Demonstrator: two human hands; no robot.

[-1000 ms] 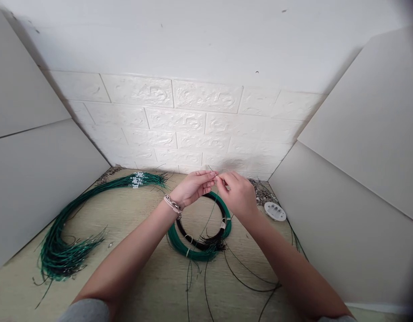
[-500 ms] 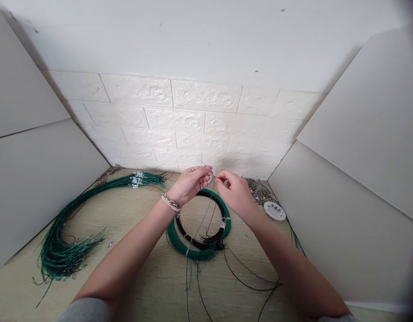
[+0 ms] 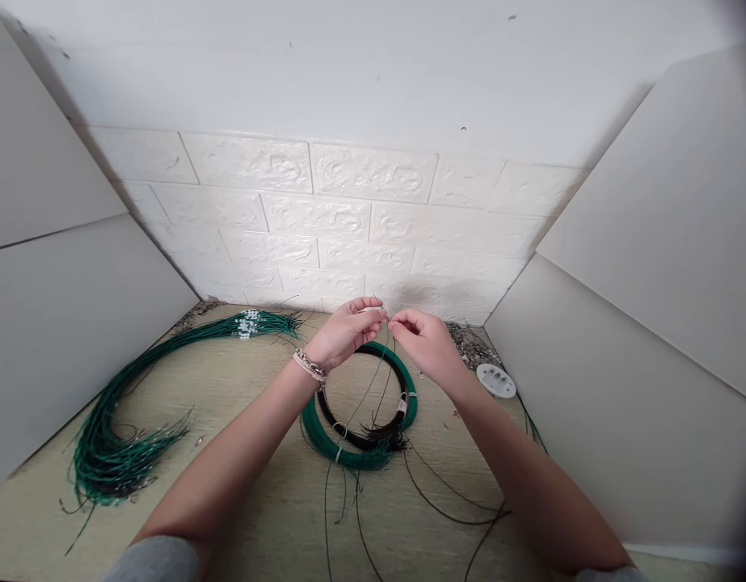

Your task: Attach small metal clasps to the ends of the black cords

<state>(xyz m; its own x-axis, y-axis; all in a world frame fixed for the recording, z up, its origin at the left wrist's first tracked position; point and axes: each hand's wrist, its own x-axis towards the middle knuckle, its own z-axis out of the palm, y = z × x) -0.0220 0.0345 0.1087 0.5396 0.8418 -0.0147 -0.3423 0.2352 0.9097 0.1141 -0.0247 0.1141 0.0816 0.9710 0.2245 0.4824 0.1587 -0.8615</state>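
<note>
My left hand (image 3: 352, 327) and my right hand (image 3: 422, 339) meet fingertip to fingertip above the far side of the table. Both pinch thin wires, a green wire (image 3: 373, 380) and a black wire (image 3: 382, 392), that hang down from between them. Exactly how the wire ends lie in the fingertips is too small to tell. Beneath the hands rests a tied coil of green wires (image 3: 412, 380), with a smaller coil of black wires (image 3: 333, 420) inside it. White ties hold the coils.
A curved bundle of green wires (image 3: 115, 404) with white connectors (image 3: 247, 323) lies on the left of the table (image 3: 245, 388). Small metal bits (image 3: 477, 347) are heaped at the back right, beside a white oval fitting (image 3: 495, 381). Grey panels (image 3: 627, 380) flank both sides.
My left fingertips have shifted slightly, the index finger lifting and reaching a little further right. The hanging green wire has swung a little to the left near the bottom.
</note>
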